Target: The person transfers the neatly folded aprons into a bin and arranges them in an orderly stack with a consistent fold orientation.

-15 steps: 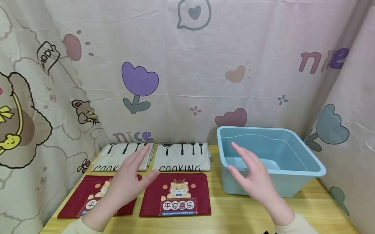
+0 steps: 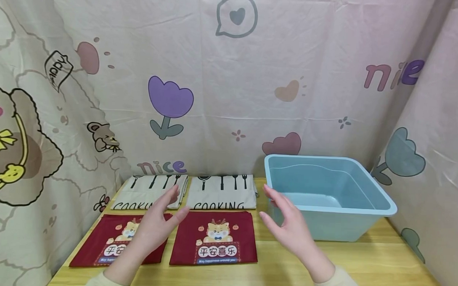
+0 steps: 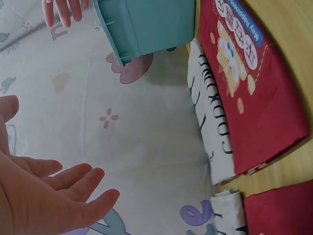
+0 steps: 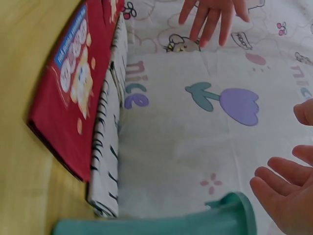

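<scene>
My left hand [image 2: 159, 224] hovers above the left red folded cloth [image 2: 85, 243], fingers relaxed and holding nothing. The right hand [image 2: 288, 225], likewise bare, is raised over the table in front of the blue plastic bin [image 2: 347, 225], left of its middle. Between the hands lies a second red folded cloth [image 2: 214, 239] with a cartoon animal and lettering. Behind the red pair are two white folded cloths, a left one [image 2: 136, 192] and a right one [image 2: 221, 197], printed with utensils and "COOKING". In the left wrist view, the fingers [image 3: 73, 183] are spread apart.
The bin stands at the right rear of the wooden table [image 2: 209, 281], its open top facing up. A printed curtain [image 2: 230, 96] hangs behind the table and along both sides.
My right hand has moved left and slightly down, away from over the bin's front. The left hand has shifted slightly down. The cloths and bin stay in place.
</scene>
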The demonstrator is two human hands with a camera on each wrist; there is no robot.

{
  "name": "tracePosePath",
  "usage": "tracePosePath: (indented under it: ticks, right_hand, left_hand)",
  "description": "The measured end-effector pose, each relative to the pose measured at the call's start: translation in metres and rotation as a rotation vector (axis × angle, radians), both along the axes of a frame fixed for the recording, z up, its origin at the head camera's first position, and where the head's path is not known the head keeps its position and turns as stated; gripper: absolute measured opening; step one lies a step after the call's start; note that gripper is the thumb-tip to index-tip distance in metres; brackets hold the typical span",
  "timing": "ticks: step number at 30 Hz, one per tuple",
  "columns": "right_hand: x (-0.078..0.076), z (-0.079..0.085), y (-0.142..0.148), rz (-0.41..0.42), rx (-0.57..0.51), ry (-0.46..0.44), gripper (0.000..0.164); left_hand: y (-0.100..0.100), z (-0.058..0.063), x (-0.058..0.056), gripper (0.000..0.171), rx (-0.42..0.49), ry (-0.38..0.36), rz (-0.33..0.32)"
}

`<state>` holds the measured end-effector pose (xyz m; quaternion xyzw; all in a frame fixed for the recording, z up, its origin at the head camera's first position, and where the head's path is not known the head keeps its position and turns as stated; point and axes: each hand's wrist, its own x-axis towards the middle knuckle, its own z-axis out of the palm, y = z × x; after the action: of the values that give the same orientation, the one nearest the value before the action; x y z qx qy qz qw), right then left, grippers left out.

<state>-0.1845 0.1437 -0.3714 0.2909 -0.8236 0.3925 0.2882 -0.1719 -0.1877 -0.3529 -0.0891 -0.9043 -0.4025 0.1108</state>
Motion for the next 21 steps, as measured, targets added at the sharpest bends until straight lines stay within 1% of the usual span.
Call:
tracePosePath:
  ticks: [3, 6, 10, 13, 17, 21]
  right_hand:
    - [0.002, -0.007, -0.007, 0.015, 0.005, -0.02, 0.066]
    - [0.003, -0.014, -0.014, 0.025, 0.007, -0.068, 0.065]
    - [0.003, -0.023, -0.022, 0.011, -0.001, -0.174, 0.066]
    - [0.001, -0.03, -0.027, -0.004, -0.005, -0.241, 0.067]
    - [-0.005, -0.042, -0.031, -0.021, 0.004, -0.304, 0.065]
    - [-0.012, -0.055, -0.032, -0.057, 0.031, -0.364, 0.065]
  left_hand:
    - [-0.001, -0.004, -0.002, 0.077, 0.057, -0.025, -0.011]
    - [-0.001, -0.011, -0.006, 0.075, 0.105, -0.043, -0.02]
    - [-0.003, -0.022, -0.011, 0.074, 0.145, -0.086, -0.017]
    - [-0.004, -0.028, -0.015, 0.076, 0.156, -0.112, -0.005]
    - [-0.007, -0.037, -0.017, 0.08, 0.159, -0.15, 0.02]
    - [-0.009, -0.046, -0.019, 0.083, 0.153, -0.223, 0.053]
